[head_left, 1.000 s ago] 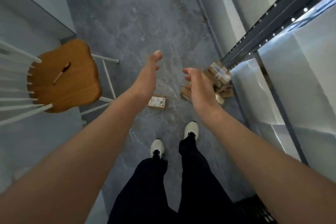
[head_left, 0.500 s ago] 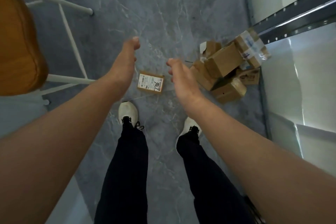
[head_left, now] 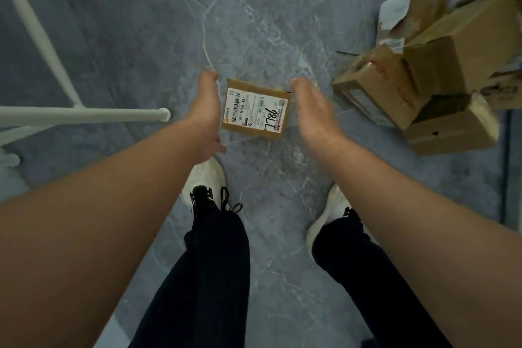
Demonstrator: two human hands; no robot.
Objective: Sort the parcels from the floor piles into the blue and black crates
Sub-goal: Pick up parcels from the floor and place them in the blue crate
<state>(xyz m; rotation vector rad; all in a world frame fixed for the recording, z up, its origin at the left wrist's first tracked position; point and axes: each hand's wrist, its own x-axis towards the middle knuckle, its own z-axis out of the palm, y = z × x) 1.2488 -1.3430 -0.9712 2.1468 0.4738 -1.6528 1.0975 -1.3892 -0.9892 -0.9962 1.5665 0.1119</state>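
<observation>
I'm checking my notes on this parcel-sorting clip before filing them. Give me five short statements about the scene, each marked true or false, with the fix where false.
1. The small parcel lies flat on the floor between the left hand and the right hand. True.
2. The left hand grips the parcel. False: both hands are open, fingers straight, on either side of it.
3. The parcel's label faces up. True.
4. The cardboard boxes are piled on the person's left. False: the pile of boxes lies on their right.
5. A blue crate is in view. False: none shows.
</observation>
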